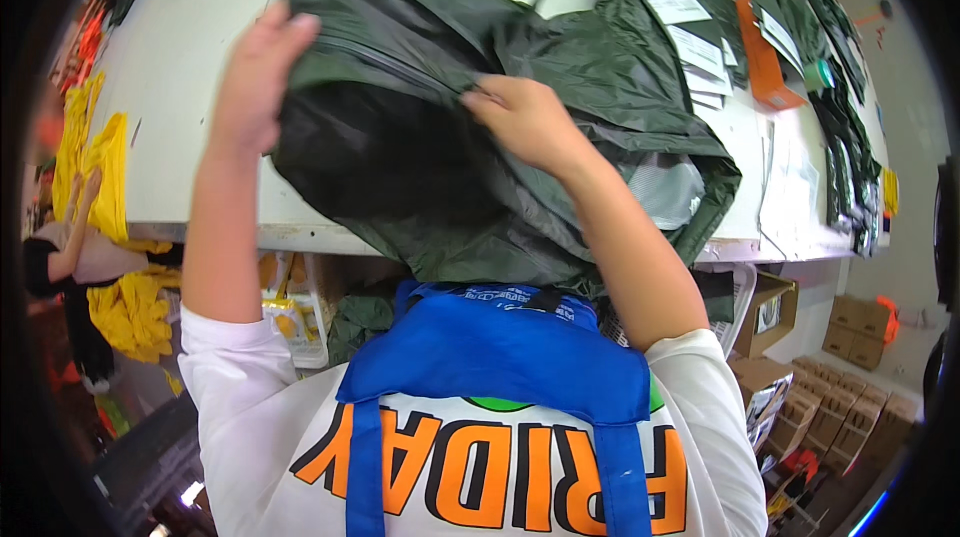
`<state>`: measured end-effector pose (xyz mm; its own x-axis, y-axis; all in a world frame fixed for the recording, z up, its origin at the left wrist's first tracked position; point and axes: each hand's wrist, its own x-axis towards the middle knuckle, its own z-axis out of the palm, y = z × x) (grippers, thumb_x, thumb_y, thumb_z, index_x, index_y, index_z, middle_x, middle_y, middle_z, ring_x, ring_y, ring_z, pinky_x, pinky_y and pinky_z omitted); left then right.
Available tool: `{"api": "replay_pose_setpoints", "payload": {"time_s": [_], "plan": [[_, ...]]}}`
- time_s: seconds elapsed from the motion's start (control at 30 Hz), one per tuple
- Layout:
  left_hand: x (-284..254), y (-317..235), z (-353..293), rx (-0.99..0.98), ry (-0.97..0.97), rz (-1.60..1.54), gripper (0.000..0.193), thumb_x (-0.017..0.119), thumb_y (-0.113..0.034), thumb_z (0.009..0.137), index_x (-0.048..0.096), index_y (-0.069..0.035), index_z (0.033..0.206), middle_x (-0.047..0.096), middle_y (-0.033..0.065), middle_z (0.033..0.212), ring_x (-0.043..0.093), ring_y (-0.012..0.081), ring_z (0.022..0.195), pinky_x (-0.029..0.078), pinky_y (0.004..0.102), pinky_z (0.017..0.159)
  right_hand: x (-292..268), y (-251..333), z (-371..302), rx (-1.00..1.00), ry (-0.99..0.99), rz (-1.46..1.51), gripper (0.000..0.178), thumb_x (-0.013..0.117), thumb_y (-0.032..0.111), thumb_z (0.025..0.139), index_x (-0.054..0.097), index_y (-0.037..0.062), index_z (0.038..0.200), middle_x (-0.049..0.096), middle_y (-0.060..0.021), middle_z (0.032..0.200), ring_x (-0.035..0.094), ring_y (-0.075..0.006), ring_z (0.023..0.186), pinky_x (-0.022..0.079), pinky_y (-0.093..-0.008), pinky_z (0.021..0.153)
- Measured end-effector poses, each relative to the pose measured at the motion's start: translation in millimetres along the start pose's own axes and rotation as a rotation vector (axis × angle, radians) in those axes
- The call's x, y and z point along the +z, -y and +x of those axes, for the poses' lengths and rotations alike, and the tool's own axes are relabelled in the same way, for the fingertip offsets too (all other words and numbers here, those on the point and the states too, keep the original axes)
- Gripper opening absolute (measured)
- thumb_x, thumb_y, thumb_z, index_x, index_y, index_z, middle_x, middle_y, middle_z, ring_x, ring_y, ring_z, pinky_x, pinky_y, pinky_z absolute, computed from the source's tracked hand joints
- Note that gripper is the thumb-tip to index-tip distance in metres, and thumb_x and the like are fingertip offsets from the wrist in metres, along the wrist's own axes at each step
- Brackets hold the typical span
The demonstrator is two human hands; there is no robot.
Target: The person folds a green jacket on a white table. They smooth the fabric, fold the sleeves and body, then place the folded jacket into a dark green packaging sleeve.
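A dark green, shiny, zippered garment (590,62) lies spread and bunched on the white table (180,87), partly hanging over its near edge. Its dark zipper (395,62) runs between my hands. At the garment's left edge, my left hand (262,72) is closed on the fabric, with its fingers partly blurred. My right hand (525,122) pinches the cloth beside the zipper's right end, thumb and fingers together. Below the zipper, the garment gapes over a dark inside. A pale mesh lining (665,187) shows at the right, beyond my right forearm.
White paper slips (695,47) and an orange box (765,62) lie on the table at right, near folded dark pieces (845,157). Another person's hand (90,187) touches yellow fabric (108,172) at far left. Cartons (835,407) stand at lower right; a white basket (310,322) sits beneath the table.
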<state>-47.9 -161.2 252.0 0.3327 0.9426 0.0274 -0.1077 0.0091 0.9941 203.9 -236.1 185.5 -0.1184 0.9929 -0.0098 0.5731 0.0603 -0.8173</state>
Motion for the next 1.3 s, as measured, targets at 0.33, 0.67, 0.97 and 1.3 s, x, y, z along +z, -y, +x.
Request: {"api": "replay_pose_setpoints", "payload": {"time_s": [0.33, 0.67, 0.97, 1.3], "plan": [[-179.6, -45.9, 32.5, -0.061, -0.136, -0.398, 0.029, 0.055, -0.014, 0.091, 0.058, 0.002, 0.115, 0.064, 0.0163, 0.110, 0.063, 0.0280, 0.099, 0.048, 0.0391, 0.092, -166.2, -141.3, -177.9, 0.834, -0.052, -0.045, 0.028, 0.058, 0.022, 0.086, 0.056, 0.0003, 0.069, 0.049, -0.0019, 0.058, 0.044, -0.0129, 0.056, 0.037, -0.0290, 0.054], [-238.6, 44.8, 16.7, -0.322, -0.475, 0.169, 0.034, 0.047, -0.015, 0.095, 0.050, -0.002, 0.127, 0.060, 0.0094, 0.120, 0.060, 0.0217, 0.104, 0.047, 0.0336, 0.090, -104.9, -193.2, -209.8, 0.647, -0.713, 0.055, 0.029, 0.070, 0.022, 0.081, 0.060, 0.0001, 0.097, 0.058, -0.0032, 0.082, 0.052, -0.0122, 0.075, 0.042, -0.0280, 0.071], [-252.0, 85.6, 24.2, -0.436, -0.481, 0.226, 0.036, 0.041, -0.015, 0.097, 0.045, -0.004, 0.131, 0.057, 0.0117, 0.123, 0.059, 0.0237, 0.105, 0.048, 0.0359, 0.091, -46.9, -196.3, -223.7, 0.833, -0.673, 0.100, 0.083, 0.084, 0.029, 0.065, 0.040, -0.0034, 0.128, 0.059, -0.0220, 0.110, 0.059, -0.0306, 0.101, 0.046, -0.0370, 0.088], [-266.7, 93.2, 26.2, -0.371, -0.442, -0.034, 0.036, 0.041, -0.019, 0.098, 0.046, -0.005, 0.131, 0.056, 0.0134, 0.125, 0.059, 0.0278, 0.108, 0.049, 0.0410, 0.091, -199.0, -214.2, -270.0, 0.743, -0.440, 0.669, 0.046, 0.056, -0.008, 0.070, 0.053, -0.0041, 0.116, 0.059, -0.0045, 0.086, 0.056, -0.0153, 0.076, 0.047, -0.0275, 0.062]]}}
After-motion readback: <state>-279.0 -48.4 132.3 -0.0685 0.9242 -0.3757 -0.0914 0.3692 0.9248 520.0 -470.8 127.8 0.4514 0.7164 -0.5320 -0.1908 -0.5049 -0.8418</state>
